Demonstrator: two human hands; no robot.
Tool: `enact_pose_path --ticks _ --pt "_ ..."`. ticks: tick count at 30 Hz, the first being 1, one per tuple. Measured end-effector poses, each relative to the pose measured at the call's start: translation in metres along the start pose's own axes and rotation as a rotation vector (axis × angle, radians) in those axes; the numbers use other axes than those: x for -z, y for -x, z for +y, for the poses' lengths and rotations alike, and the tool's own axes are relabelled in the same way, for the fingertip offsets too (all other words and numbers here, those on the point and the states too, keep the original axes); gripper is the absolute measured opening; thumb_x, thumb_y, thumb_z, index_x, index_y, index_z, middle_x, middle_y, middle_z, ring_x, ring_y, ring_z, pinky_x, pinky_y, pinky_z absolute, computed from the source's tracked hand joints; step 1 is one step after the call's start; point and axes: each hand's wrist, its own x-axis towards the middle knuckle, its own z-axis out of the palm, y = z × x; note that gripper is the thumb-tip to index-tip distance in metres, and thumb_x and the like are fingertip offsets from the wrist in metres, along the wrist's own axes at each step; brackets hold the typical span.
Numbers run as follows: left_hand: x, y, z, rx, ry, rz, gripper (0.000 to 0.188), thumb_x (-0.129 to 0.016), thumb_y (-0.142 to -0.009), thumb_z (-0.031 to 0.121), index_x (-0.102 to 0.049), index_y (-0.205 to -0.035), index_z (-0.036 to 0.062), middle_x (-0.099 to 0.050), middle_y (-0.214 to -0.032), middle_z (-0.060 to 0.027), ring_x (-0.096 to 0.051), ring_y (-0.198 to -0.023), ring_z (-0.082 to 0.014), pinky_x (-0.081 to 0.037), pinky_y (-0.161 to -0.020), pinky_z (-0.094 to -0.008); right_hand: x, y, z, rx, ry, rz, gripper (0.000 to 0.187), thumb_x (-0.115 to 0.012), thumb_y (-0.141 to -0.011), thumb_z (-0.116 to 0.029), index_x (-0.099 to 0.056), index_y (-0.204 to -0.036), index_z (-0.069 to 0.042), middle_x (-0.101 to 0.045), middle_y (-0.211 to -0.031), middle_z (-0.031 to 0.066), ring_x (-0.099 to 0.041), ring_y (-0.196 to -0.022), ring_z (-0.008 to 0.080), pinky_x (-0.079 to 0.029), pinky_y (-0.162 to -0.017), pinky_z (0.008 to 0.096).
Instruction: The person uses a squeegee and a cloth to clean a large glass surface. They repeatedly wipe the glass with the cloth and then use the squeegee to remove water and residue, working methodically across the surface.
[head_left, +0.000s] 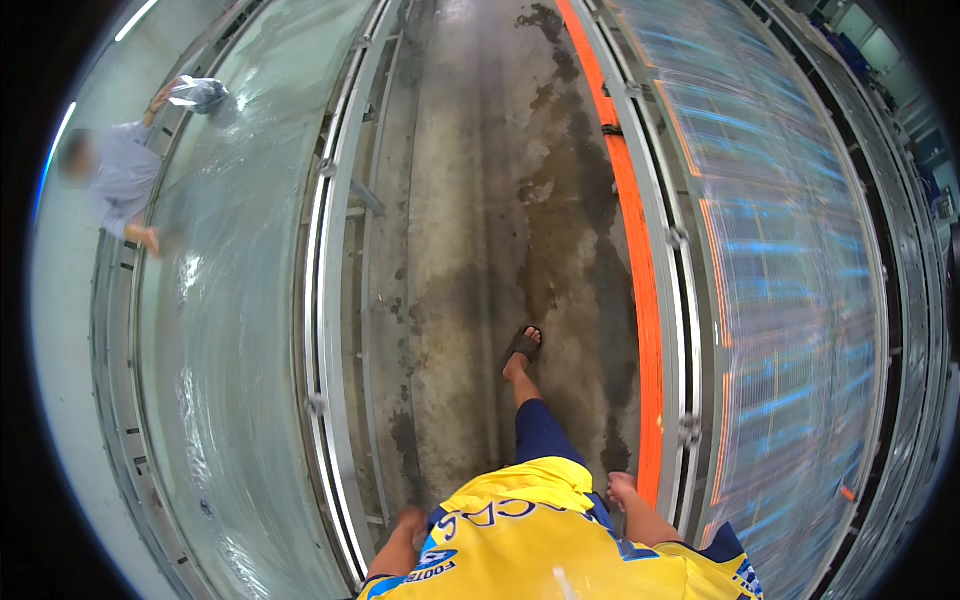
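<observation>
My left hand [408, 525] hangs low beside my body, close to the metal rail of the left table. It is smeared by motion, so its fingers cannot be made out. My right hand [622, 488] hangs at my other side, next to an orange strip [640, 300] that runs along the right table. Its fingers are curled in, and nothing shows in them. Between the two long tables, one of my legs is stretched forward, with a dark sandal [523, 345] on the foot.
The left table [240, 300] has a glossy, wet-looking pale surface. Beyond it a person [125, 175] leans over, one hand at a shiny crumpled bundle [198, 94]. Blue and orange streaked panels [780, 250] cover the right table. Dark wet patches mark the concrete floor [460, 200].
</observation>
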Motion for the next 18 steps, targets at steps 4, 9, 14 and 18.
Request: enact_pose_path --ticks 4,9,14,18 --pt "0.106 0.001 0.011 0.122 0.335 -0.3 0.035 -0.07 -0.084 0.033 -0.072 -0.103 0.0042 -0.071 -0.105 -0.0187 -0.069 -0.095 -0.0372 -0.056 -0.078 -0.0437 0.003 0.031 -0.158 -0.025 -0.009 -0.047 0.024 -0.059 -0.099 -0.027 -0.069 -0.113 -0.011 -0.064 -0.08 0.0026 -0.058 -0.06 0.0122 -0.049 -0.05 0.0284" --pt "0.269 -0.138 -0.004 0.118 0.975 0.163 0.027 -0.067 -0.09 0.026 -0.07 -0.104 0.0027 -0.072 -0.095 -0.0118 -0.071 -0.071 -0.0276 -0.056 -0.063 -0.0374 0.006 0.005 -0.443 0.538 -0.003 -0.047 0.026 -0.062 -0.097 -0.025 -0.07 -0.114 -0.007 -0.069 -0.089 0.0039 -0.062 -0.069 0.0123 -0.053 -0.063 0.0262" --pt "0.576 -0.301 0.03 0.286 1.516 0.535 0.024 -0.065 -0.093 0.025 -0.073 -0.1 0.0034 -0.071 -0.084 -0.0062 -0.069 -0.067 -0.0161 -0.055 -0.062 -0.0319 0.01 0.026 -0.773 0.97 0.34 0.089 0.029 -0.061 -0.097 -0.023 -0.069 -0.12 -0.007 -0.073 -0.097 0.0046 -0.065 -0.077 0.0117 -0.054 -0.071 0.0289" --pt "0.755 -0.445 0.012 0.126 1.135 0.608 0.034 -0.065 -0.09 0.033 -0.074 -0.104 0.0044 -0.075 -0.093 -0.0144 -0.073 -0.088 -0.0261 -0.056 -0.081 -0.0375 -0.001 0.045 -0.979 1.014 0.045 0.033 0.032 -0.064 -0.093 -0.027 -0.071 -0.119 -0.01 -0.075 -0.099 0.0067 -0.07 -0.081 0.0148 -0.056 -0.078 0.031"
